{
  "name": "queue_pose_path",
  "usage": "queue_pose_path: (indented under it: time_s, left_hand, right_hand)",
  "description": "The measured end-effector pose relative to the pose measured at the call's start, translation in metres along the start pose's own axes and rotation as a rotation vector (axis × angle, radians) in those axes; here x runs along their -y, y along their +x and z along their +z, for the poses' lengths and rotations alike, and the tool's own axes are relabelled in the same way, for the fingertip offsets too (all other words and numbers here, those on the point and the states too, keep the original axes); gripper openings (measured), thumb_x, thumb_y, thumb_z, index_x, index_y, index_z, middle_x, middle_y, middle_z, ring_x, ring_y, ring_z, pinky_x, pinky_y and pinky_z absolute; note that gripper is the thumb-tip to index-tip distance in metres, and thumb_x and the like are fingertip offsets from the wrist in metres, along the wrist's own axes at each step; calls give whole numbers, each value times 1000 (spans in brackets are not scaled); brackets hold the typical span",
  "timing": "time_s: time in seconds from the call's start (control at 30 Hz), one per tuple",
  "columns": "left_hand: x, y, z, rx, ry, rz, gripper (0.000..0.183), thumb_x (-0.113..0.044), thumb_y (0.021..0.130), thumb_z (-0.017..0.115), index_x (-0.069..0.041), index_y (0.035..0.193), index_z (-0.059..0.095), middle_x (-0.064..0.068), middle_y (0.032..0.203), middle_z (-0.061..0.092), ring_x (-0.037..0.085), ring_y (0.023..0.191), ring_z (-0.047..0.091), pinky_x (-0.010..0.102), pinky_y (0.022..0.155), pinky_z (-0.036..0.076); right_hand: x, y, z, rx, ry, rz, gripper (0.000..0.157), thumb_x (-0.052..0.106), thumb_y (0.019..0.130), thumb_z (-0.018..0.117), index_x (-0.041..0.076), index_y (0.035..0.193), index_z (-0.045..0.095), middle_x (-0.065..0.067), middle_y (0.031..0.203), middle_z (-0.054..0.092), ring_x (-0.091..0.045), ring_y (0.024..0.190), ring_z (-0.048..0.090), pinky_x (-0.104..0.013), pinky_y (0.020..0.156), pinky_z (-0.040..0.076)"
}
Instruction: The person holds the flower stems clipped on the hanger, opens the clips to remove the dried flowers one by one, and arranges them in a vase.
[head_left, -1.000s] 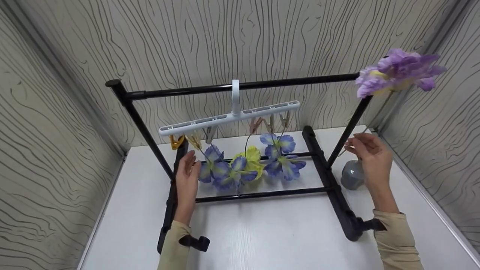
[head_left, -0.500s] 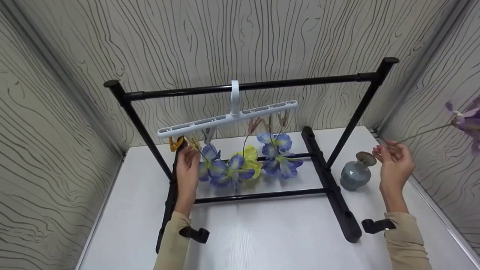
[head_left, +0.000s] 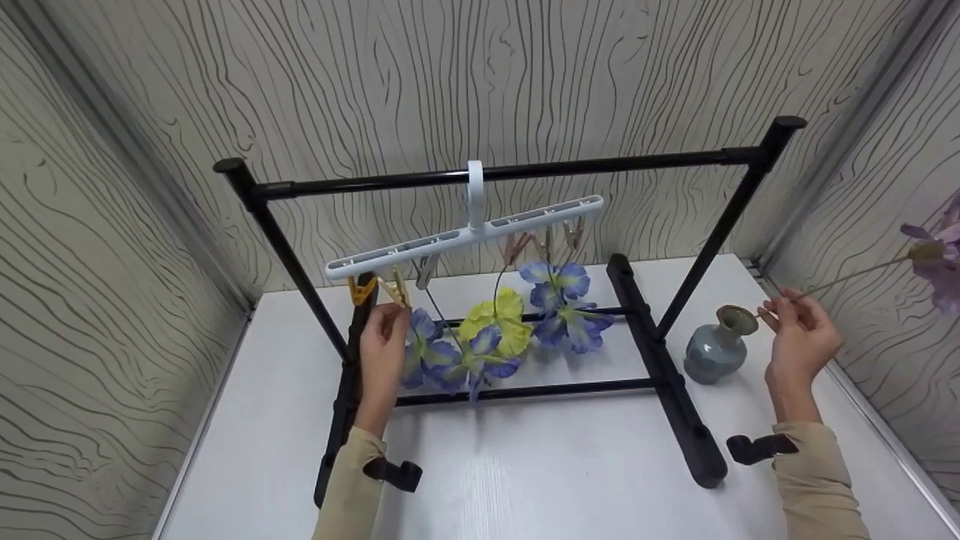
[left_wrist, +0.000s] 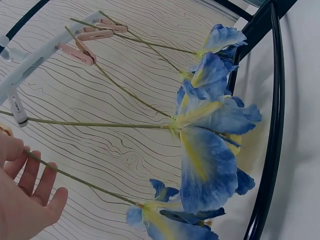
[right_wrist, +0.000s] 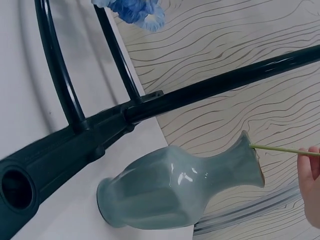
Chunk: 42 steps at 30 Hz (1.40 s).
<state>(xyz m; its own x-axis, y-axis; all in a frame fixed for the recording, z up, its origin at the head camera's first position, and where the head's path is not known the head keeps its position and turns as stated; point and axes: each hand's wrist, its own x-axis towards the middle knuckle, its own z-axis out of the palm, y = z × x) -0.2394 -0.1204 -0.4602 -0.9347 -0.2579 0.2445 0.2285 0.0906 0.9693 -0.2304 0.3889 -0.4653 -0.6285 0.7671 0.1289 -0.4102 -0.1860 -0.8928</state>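
Note:
My left hand [head_left: 384, 341] is at the left part of the white hanger [head_left: 465, 236], with fingertips at the lower end of a yellow clothespin [head_left: 394, 289]. Thumb and forefinger pinch the stem [left_wrist: 75, 178] of a blue artificial flower [left_wrist: 170, 220] just below that clothespin; the other fingers are loosely bent. Over on the right, my right hand [head_left: 804, 341] pinches the thin stem [head_left: 855, 276] of a purple artificial flower [head_left: 937, 255], partly cut off by the view's edge. The stem's lower end is right at the mouth of a grey-blue vase [right_wrist: 165, 185], which stands upright on the table.
The hanger hooks over the top bar [head_left: 600, 166] of a black rack [head_left: 712, 240]. More blue flowers and a yellow flower [head_left: 496, 319] hang from its clothespins. An orange clothespin [head_left: 361, 291] is at its left end. Patterned walls [head_left: 562, 75] enclose the white table [head_left: 540, 465].
My right hand has moved right, and the purple flower has tipped from above the rack's corner to the far right. My left hand has reached the yellow clothespin; the hanger has shifted slightly.

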Motion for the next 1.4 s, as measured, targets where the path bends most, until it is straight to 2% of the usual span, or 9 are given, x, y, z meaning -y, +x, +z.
queue_pose_path:
  time_s: [0.13,0.23,0.43,0.57,0.73,0.9,0.97,1.2,1.4]
  left_hand:
    - [1,-1,0,-11,12,-1,16,-7,106,59,5,115,64,17,115,68,32,112,64,31,95,50]
    - [2,-1,0,-12,15,1,16,-7,106,59,5,114,64,16,113,69,32,110,65,30,93,51]
    - [6,1,0,-20,20,27,15,-5,105,59,6,112,65,19,112,69,32,110,66,41,99,51]
    - [5,0,-1,-21,19,22,14,-5,105,59,6,112,65,20,112,69,31,110,66,46,101,50]
    - [2,-1,-2,-29,12,7,14,-6,105,60,5,112,66,17,111,69,29,109,66,46,101,50]
    - [4,-2,-2,-19,12,10,15,-7,105,60,5,113,65,18,111,69,30,109,66,46,101,51]
    - [4,-3,-2,-19,12,16,15,-6,105,59,6,113,65,19,112,69,31,109,67,46,101,51]
    - [4,-4,-1,-17,-1,20,15,-5,105,59,7,113,64,23,112,68,37,109,67,45,101,52]
    - [4,-4,-1,-22,13,16,15,-6,105,60,5,112,65,17,110,70,31,108,67,45,101,51]
  right_hand:
    - [1,2,-1,-27,121,73,10,-6,97,66,-4,104,71,-13,93,69,-19,83,72,-27,80,61]
    - [1,5,-2,-45,197,100,9,-7,95,66,-6,103,70,-15,90,69,-21,81,73,-29,79,61]
    - [-2,11,-5,-81,317,120,5,-11,95,63,-10,98,67,-17,80,68,-24,70,73,-30,71,63]
    - [-2,13,-8,-133,357,141,4,-10,97,62,-9,99,65,-17,85,66,-23,71,72,-31,72,63]
    - [-5,13,-9,-139,268,148,5,-10,96,63,-7,98,65,-14,87,65,-20,75,72,-28,75,62]
    - [-7,12,-7,-126,73,74,14,-8,98,62,4,104,66,-8,89,62,-13,78,70,-21,75,60]
    - [-7,13,-6,-117,31,52,17,-8,98,62,7,106,64,-7,87,62,-13,78,70,-19,74,60]
    - [-5,15,-9,-116,6,77,18,-9,98,62,8,105,63,-6,85,62,-12,76,70,-20,72,60]
    - [-7,16,-10,-97,-15,134,19,-14,97,60,4,101,63,-5,89,62,-12,76,68,-20,70,60]
